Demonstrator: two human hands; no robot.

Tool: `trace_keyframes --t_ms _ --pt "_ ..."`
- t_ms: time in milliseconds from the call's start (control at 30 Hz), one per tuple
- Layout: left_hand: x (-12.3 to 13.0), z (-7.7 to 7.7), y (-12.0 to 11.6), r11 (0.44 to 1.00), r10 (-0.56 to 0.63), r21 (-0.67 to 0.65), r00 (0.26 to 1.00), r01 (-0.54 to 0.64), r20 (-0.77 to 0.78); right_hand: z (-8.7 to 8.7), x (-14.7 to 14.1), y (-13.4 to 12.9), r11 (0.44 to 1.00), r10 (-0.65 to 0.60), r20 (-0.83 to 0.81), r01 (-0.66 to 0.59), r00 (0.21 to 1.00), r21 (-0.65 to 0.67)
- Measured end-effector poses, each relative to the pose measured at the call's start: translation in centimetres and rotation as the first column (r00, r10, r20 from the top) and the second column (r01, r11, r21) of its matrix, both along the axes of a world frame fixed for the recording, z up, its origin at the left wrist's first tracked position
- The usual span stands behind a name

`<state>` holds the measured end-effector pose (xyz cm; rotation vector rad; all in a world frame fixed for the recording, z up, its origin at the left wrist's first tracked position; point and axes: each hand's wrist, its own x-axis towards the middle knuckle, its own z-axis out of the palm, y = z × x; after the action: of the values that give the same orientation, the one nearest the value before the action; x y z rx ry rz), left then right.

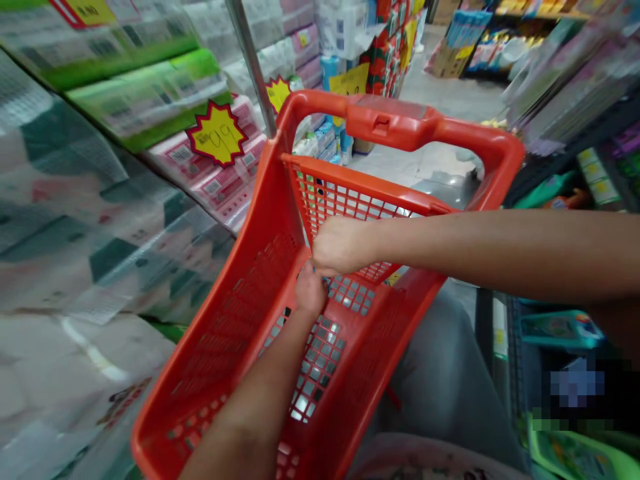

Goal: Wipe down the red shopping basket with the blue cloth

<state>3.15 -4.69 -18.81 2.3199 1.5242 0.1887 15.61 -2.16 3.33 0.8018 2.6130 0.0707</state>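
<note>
A red plastic shopping cart [215, 327] with grid-patterned walls and floor lies tilted across the view, its basket bare inside apart from my arms. My right hand [345, 245] reaches in from the right, its fingers curled closed near the lower left corner of the cart's grid end panel [350, 190]. From below, my left hand [311, 291] meets it low in the basket, also closed, fingertips against the right hand. Whatever lies between the fingers is hidden. The cart's handle [390, 123] rises beyond both hands.
Wrapped tissue packs [145, 100] with yellow price tags [217, 133] line the left side. A metal post [253, 67] stands beside the handle. Shelves with bottles [560, 330] run along the right. A tiled aisle floor [440, 80] stretches beyond.
</note>
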Motion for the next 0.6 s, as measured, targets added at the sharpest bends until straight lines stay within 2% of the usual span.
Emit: trace_keyframes --t_ms 100,167,233,300,367,400,467,533,600 --pt "2.3 -0.3 -2.5 0.962 -0.268 -0.043 0.963 0.268 0.017 -0.1 -0.1 0.1 1.000 -0.024 -0.011 0.024 1.000 0.018" --pt "3.1 -0.5 -3.1 0.935 -0.349 -0.057 0.937 0.349 0.009 0.1 -0.2 0.2 0.999 -0.033 -0.022 0.034 0.999 0.031" --pt "2.2 -0.5 -2.2 0.956 -0.293 -0.043 0.955 0.291 -0.041 0.3 -0.3 0.2 0.999 -0.038 -0.016 0.038 0.999 0.019" --pt "0.0 -0.2 -0.3 0.990 -0.143 -0.004 0.983 0.144 -0.113 0.6 -0.4 0.2 0.999 -0.046 -0.014 0.046 0.999 -0.003" --pt "-2.3 0.1 1.1 0.999 -0.026 0.034 0.985 0.033 -0.170 0.8 -0.4 0.2 0.999 -0.051 -0.027 0.051 0.998 -0.010" --pt "-3.1 0.2 1.5 0.999 -0.015 0.046 0.982 0.024 -0.186 0.9 -0.5 0.2 0.999 -0.054 -0.037 0.054 0.998 -0.006" --pt "-3.7 0.3 1.4 0.996 -0.067 0.051 0.977 0.078 -0.200 1.1 -0.5 0.3 0.998 -0.063 -0.052 0.063 0.997 0.001" --pt "-3.3 0.2 1.1 0.985 -0.156 0.039 0.966 0.167 -0.205 1.2 -0.7 0.2 0.997 -0.081 -0.059 0.081 0.995 0.001" --pt "-2.7 0.1 1.3 0.981 -0.181 0.035 0.958 0.193 -0.222 1.4 -0.9 -0.1 0.996 -0.090 -0.062 0.089 0.994 -0.016"
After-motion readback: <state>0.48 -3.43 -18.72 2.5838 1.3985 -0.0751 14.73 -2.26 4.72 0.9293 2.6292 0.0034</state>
